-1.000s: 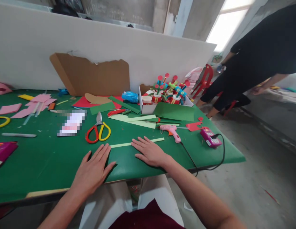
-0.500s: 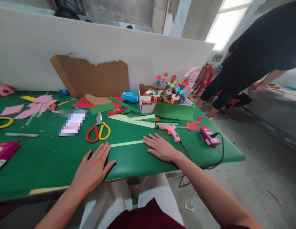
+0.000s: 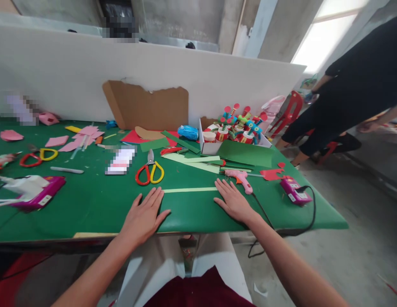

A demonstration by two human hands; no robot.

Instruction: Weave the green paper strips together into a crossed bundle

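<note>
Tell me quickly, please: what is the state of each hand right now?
Left hand: open, laid flat at one end of the strip.
Right hand: open, laid flat at the other end.

The right hand (image 3: 234, 201) is farther right along the pale green paper strip (image 3: 190, 190), closer to the pink glue gun (image 3: 239, 176), and a longer stretch of strip shows between it and the left hand (image 3: 144, 216). The view takes in more of the table's left side, bringing in a white plug (image 3: 28, 184) and the red handle (image 3: 30, 160) of another pair of scissors.
</note>
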